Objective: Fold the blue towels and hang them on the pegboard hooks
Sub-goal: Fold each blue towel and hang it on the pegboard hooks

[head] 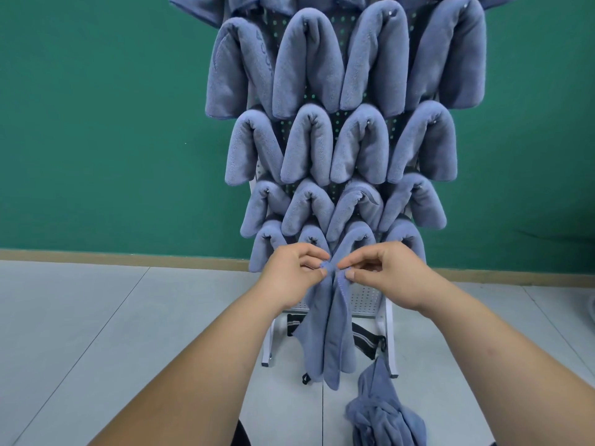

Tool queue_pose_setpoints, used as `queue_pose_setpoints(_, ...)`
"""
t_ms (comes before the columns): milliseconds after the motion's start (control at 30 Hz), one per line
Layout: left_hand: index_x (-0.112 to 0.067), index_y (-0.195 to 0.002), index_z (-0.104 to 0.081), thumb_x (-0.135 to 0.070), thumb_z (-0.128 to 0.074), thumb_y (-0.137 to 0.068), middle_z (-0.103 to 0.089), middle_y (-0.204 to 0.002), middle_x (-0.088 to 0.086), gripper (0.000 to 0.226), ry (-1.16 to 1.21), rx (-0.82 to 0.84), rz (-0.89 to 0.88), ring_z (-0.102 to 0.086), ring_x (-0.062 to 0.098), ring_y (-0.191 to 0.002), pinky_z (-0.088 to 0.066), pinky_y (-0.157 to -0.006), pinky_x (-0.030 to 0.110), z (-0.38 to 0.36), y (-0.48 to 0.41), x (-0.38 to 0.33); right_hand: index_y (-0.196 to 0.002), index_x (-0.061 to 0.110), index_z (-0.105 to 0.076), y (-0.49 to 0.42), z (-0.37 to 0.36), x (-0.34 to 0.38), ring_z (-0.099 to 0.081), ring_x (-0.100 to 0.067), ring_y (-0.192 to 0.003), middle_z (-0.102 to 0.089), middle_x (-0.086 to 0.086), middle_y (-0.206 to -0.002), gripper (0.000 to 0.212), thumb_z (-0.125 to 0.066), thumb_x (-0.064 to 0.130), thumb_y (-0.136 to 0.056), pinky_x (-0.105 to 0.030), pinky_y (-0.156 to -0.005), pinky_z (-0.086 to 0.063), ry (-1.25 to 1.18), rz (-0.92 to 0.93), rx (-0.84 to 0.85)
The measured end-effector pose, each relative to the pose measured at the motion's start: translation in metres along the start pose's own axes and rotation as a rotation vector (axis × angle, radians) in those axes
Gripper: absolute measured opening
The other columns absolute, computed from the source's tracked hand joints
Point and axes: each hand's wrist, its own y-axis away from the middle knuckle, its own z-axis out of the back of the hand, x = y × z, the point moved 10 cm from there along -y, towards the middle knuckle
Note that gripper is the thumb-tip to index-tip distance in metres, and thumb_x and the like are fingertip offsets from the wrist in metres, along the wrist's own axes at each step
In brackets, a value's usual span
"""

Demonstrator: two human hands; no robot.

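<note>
- Two hands meet at the top edge of a blue towel. The left hand and the right hand each pinch it between thumb and forefinger, their fingertips close together.
- The towel hangs slack from that pinch, in front of the pegboard's bare lower part.
- Open tiled floor lies left of the stand, and a green wall stands behind.
- Folded towels fill the hooks above in rows, the lowest row just behind the hands.
- A heap of loose towels lies at lower right, beside the stand's white leg.
- A black strap hangs behind the held towel.
</note>
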Motion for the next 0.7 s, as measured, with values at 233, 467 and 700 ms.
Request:
queue_pose_setpoints(233, -0.024, -0.108, -0.075, -0.010, -0.080, -0.091, -0.080, -0.096, 0.001, 0.022, 0.070, 0.029, -0.037, -0.070, 0.012, -0.082, -0.060, -0.098, 0.039, -0.007, 0.003, -0.008, -0.089, 0.031, -0.082, -0.003, 0.004, 0.002, -0.072, -0.004, -0.078, -0.078, 0.013, -0.081, 0.009, -0.087, 0.024, -0.086, -0.028, -0.083, -0.059, 0.190, 0.053, -0.084)
queue_pose_setpoints(467, -0.024, -0.107, -0.076, -0.012, -0.076, -0.095, -0.080, -0.095, 0.000, 0.017, 0.088, 0.038, -0.072, -0.074, 0.028, -0.094, -0.059, -0.099, 0.046, -0.013, 0.009, -0.020, -0.081, 0.032, -0.074, -0.005, 0.012, 0.001, -0.067, -0.005, -0.082, -0.071, 0.013, -0.086, 0.015, -0.088, 0.036, -0.083, -0.024, -0.077, -0.055, 0.241, 0.086, -0.188)
queue_pose_setpoints(700, -0.025, -0.108, -0.074, -0.019, -0.083, -0.090, -0.079, -0.097, -0.001, 0.021, 0.098, 0.102, -0.177, -0.073, 0.014, -0.088, -0.060, -0.095, 0.036, -0.021, 0.012, -0.029, -0.109, 0.033, -0.070, -0.008, 0.004, -0.010, -0.063, -0.010, -0.068, -0.073, 0.008, -0.076, 0.023, -0.080, 0.025, -0.090, -0.033, -0.074, -0.054, 0.089, 0.028, -0.073)
